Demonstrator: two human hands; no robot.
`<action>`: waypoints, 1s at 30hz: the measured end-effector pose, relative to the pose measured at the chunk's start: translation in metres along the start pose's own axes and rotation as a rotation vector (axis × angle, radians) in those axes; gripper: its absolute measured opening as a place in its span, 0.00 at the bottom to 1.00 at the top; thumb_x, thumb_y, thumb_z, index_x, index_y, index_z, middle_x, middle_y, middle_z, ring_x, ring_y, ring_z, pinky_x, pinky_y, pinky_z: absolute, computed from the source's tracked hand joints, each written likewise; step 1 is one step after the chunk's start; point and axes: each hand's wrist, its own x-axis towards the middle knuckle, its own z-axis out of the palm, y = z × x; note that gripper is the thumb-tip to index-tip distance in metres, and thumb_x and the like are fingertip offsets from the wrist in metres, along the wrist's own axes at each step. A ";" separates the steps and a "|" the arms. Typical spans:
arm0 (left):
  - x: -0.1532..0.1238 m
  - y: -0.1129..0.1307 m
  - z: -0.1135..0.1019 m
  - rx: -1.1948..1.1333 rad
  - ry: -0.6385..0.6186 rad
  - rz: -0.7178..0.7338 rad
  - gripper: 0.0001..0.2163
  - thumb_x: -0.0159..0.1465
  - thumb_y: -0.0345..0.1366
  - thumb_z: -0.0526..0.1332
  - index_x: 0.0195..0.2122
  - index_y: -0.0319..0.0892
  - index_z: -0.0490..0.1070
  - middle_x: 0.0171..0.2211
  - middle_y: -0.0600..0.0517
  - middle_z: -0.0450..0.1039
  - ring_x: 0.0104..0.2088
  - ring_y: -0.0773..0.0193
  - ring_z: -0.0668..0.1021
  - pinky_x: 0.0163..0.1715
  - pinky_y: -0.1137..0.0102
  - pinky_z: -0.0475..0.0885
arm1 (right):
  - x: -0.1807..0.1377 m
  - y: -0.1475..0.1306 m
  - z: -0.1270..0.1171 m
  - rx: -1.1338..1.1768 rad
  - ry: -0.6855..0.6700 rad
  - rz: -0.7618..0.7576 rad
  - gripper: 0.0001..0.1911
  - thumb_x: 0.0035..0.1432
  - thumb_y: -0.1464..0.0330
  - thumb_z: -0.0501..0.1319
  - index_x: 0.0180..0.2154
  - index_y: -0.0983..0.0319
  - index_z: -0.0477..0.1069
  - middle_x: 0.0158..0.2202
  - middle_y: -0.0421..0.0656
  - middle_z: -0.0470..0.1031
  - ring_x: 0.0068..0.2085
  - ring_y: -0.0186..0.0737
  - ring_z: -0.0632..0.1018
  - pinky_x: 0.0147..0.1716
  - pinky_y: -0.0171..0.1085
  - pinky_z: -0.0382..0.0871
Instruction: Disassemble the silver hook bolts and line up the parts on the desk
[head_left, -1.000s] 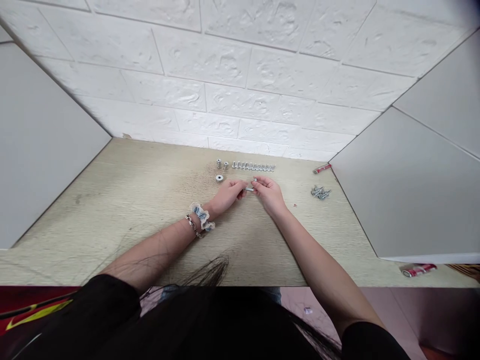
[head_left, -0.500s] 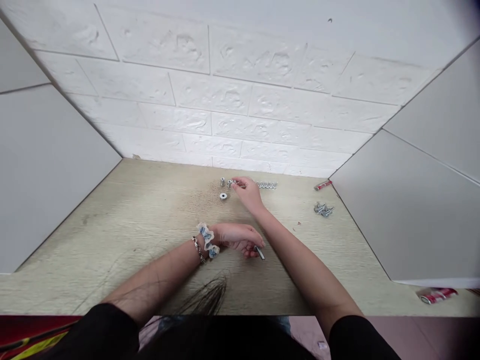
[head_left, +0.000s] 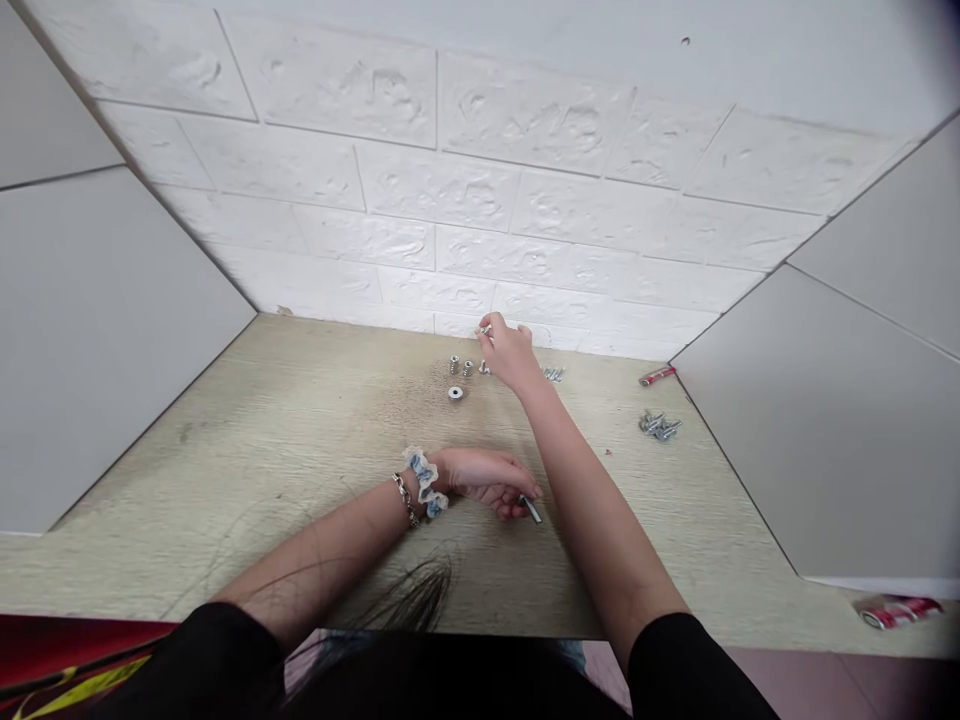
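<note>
My left hand (head_left: 491,478) rests palm inward on the wooden tabletop, fingers curled round a short silver metal rod (head_left: 532,509) that sticks out toward me. My right hand (head_left: 511,352) is raised near the back wall, thumb and fingertips pinched on a small silver screw (head_left: 485,331), mostly covered by the fingers. Below those fingertips stands another small metal piece (head_left: 484,367). To its left are two upright threaded inserts (head_left: 461,367), and in front of them a round flanged metal piece (head_left: 455,394). A row of small screws (head_left: 554,374) lies right of my right wrist, partly hidden.
A pile of silver screws (head_left: 660,426) lies at the right. One red-and-silver cylinder (head_left: 658,376) sits by the right panel (head_left: 840,420), another (head_left: 900,611) near the front right edge. Brown specks dot the wood beside the inserts. A white brick-patterned wall (head_left: 472,210) closes the back.
My right hand has risen from beside the inserts toward the wall, its pinch kept, uncovering the small standing piece. My left hand still holds the rod. The view has shifted slightly.
</note>
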 end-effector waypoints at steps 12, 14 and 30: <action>-0.002 0.001 0.002 0.008 0.014 0.026 0.11 0.54 0.38 0.62 0.18 0.37 0.68 0.19 0.53 0.67 0.21 0.70 0.68 0.27 0.72 0.62 | 0.001 0.005 -0.004 0.321 -0.082 0.052 0.08 0.48 0.75 0.58 0.32 0.62 0.73 0.32 0.40 0.77 0.35 0.35 0.75 0.39 0.37 0.66; -0.002 0.000 0.002 0.002 0.008 0.032 0.11 0.53 0.40 0.64 0.19 0.38 0.68 0.19 0.53 0.67 0.21 0.70 0.67 0.27 0.72 0.61 | 0.000 0.004 -0.010 0.355 -0.084 0.063 0.07 0.47 0.75 0.59 0.31 0.62 0.73 0.31 0.40 0.76 0.34 0.35 0.75 0.39 0.37 0.67; 0.007 -0.005 -0.005 -0.039 0.066 -0.013 0.06 0.53 0.34 0.61 0.23 0.37 0.69 0.20 0.53 0.69 0.23 0.68 0.71 0.25 0.72 0.65 | -0.045 -0.066 -0.028 0.325 -1.034 -0.313 0.14 0.44 0.69 0.63 0.37 0.62 0.73 0.35 0.41 0.75 0.33 0.32 0.73 0.30 0.31 0.64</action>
